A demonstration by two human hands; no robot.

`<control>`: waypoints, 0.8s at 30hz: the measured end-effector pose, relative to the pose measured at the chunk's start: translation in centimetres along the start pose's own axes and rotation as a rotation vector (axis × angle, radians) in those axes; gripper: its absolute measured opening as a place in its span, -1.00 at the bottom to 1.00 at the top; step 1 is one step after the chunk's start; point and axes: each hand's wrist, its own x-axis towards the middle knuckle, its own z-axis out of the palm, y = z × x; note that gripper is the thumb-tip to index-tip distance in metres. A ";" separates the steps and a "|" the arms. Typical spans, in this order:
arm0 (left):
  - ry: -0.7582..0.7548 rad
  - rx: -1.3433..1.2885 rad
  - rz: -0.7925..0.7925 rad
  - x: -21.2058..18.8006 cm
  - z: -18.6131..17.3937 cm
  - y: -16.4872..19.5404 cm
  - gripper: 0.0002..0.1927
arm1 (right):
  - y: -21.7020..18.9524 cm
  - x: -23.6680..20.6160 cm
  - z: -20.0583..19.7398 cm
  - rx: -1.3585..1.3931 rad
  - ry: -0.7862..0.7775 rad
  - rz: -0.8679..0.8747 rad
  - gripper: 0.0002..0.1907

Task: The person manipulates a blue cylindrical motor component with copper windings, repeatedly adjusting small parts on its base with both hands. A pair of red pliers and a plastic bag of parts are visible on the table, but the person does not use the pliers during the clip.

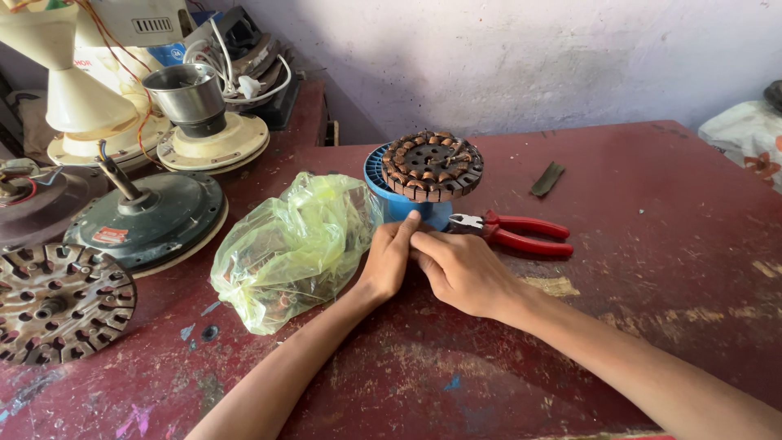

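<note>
My left hand (389, 259) and my right hand (463, 270) meet on the dark red table (652, 244), fingertips pinched together just below a blue round holder (399, 202). What they pinch is too small to make out. On the blue holder rests a round motor stator with copper windings (432, 165). My left hand lies against a crumpled yellow-green plastic bag (293, 248). Red-handled pliers (513, 231) lie just beyond my right hand.
Left of the bag sit a dark fan motor housing (151, 218), a bare stator core (57, 301), and cream fan parts with a metal cup (191, 102). A small dark strip (546, 179) lies farther back. A floral cloth (745, 147) sits at the right edge.
</note>
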 end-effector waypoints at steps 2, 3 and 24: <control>0.011 0.132 0.074 -0.6 0.0 1.1 -0.44 | -0.1 -0.1 -0.5 -0.075 -0.043 -0.007 -0.92; 0.017 0.197 0.110 -0.8 0.0 1.6 -0.47 | -0.1 0.0 -0.8 -0.113 -0.067 -0.010 -0.90; -0.112 0.861 0.679 -3.1 0.8 3.1 -0.82 | -0.5 1.7 -2.7 0.732 0.174 0.833 -0.74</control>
